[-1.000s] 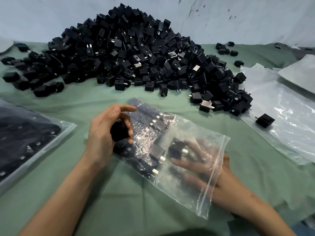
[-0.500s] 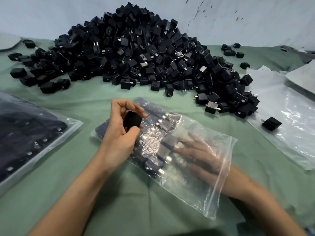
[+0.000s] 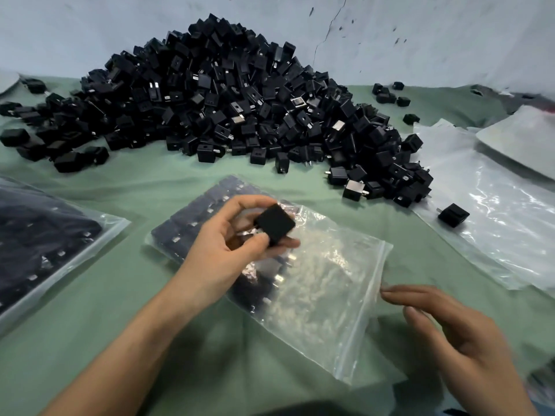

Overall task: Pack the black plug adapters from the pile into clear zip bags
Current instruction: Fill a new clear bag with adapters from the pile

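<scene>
- The left hand [image 3: 228, 250] is pinching one black plug adapter [image 3: 274, 225] between the thumb and curled fingertips, holding it in the air over the middle of the clear zip bag [image 3: 330, 295].
- The zip bag is lying flat on the green cloth [image 3: 150, 310]. Its long axis is running from its packed far-left end to the zip mouth [image 3: 365, 310] at its near-right end.
- The right hand [image 3: 456, 334] is hovering just beside the zip mouth, fingers [image 3: 399, 292] straight and loosely together, holding nothing. I cannot tell whether the tips are touching the plastic.
- The adapter is hanging over the bag rather than at its opening, which is lying to its right, and the right hand is the nearer one to that mouth.
- To my eye, the right hand is looking placed to lift the mouth while the left is bringing the adapter round.
- The pile [image 3: 240, 100] is lying just beyond the bag's far end.
</scene>
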Available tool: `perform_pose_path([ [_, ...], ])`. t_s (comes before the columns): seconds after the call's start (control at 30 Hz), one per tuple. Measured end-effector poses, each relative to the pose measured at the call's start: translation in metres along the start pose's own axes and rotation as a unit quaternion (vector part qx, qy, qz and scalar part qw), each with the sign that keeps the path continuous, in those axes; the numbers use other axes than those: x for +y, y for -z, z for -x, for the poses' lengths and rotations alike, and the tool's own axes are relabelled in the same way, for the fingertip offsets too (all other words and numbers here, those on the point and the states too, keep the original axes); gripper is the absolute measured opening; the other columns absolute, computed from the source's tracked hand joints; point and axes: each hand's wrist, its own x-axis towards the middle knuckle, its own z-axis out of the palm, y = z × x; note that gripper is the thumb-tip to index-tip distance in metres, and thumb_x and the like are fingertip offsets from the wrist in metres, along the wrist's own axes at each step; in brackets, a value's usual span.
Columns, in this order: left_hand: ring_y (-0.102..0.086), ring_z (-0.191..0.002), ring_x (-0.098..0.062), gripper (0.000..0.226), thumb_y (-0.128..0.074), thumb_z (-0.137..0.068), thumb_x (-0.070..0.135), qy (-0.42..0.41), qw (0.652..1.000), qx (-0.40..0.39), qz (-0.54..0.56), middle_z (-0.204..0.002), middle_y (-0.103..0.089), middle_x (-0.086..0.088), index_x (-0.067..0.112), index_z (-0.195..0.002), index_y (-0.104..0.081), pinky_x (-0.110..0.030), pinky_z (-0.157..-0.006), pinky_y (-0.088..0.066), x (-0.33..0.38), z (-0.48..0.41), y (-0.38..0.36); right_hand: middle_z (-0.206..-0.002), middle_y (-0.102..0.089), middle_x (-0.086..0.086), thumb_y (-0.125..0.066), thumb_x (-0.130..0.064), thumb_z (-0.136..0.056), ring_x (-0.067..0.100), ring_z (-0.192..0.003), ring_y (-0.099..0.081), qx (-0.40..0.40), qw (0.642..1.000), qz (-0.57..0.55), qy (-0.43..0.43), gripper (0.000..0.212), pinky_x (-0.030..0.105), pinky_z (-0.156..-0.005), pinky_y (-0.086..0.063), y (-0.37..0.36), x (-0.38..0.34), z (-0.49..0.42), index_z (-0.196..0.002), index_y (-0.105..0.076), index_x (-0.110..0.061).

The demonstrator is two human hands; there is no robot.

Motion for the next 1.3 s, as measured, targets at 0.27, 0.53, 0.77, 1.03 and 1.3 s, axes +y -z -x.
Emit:
perform_pose_path([
  [0.27,-0.062,-0.081,-0.003,0.041,-0.070,-0.071,0.029,-0.177,0.932,-0.011,-0.318,-0.091,-0.055,0.010,0.028,-0.104,-0.045,-0.015,-0.070,-0.053,-0.003,0.021,-0.065,-0.118,-0.066,-0.012,-0.055,-0.040,-0.088,0.001,-0.110,-0.060,-0.003,0.998,-0.008,0.058,0.033,0.011,-0.088,-0.044,-0.017,-0.057,0.004,-0.120,-0.064,-0.041],
  [0.53,-0.054,-0.088,-0.002,0.050,-0.073,-0.073,0.032,-0.199,0.906,-0.076,-0.367,-0.104,-0.042,0.014,0.025,-0.110,-0.040,-0.025,-0.074,-0.056,-0.016,0.021,-0.081,-0.115,-0.065,-0.013,-0.052,-0.029,-0.087,0.001,-0.107,-0.061,-0.016,0.998,-0.039,0.045,0.028,0.008,-0.087,-0.042,-0.004,-0.046,0.009,-0.104,-0.073,-0.032],
  [0.77,-0.057,-0.102,-0.002,0.048,-0.061,-0.082,0.040,-0.130,0.891,0.033,-0.433,-0.117,-0.055,0.010,0.032,-0.125,-0.042,-0.014,-0.086,-0.047,0.012,-0.018,-0.022,-0.118,-0.058,0.000,-0.055,-0.031,-0.086,-0.001,-0.105,-0.054,-0.063,0.991,0.107,-0.058,0.024,0.003,-0.088,-0.033,0.018,0.009,0.010,-0.102,-0.070,-0.039],
  [1.03,-0.046,-0.124,-0.028,0.049,-0.059,-0.094,0.024,0.007,0.813,0.014,-0.582,-0.134,-0.048,-0.013,0.016,-0.138,-0.039,-0.036,-0.103,-0.034,0.003,-0.111,0.010,-0.144,-0.040,-0.002,-0.046,-0.033,-0.094,0.014,-0.133,-0.034,-0.162,0.980,0.107,0.049,0.034,0.033,-0.110,-0.028,-0.031,0.018,-0.022,-0.124,-0.063,-0.031],
  [1.3,0.009,-0.145,-0.042,0.102,-0.069,-0.076,0.062,0.095,0.794,-0.158,-0.579,-0.161,0.007,-0.010,0.046,-0.151,-0.002,-0.057,-0.116,-0.011,-0.055,-0.193,-0.066,-0.157,0.004,0.004,-0.028,-0.049,-0.097,0.021,-0.146,0.012,-0.195,0.962,0.178,0.072,0.044,0.041,-0.116,0.002,-0.053,0.027,-0.039,-0.136,-0.046,-0.044],
])
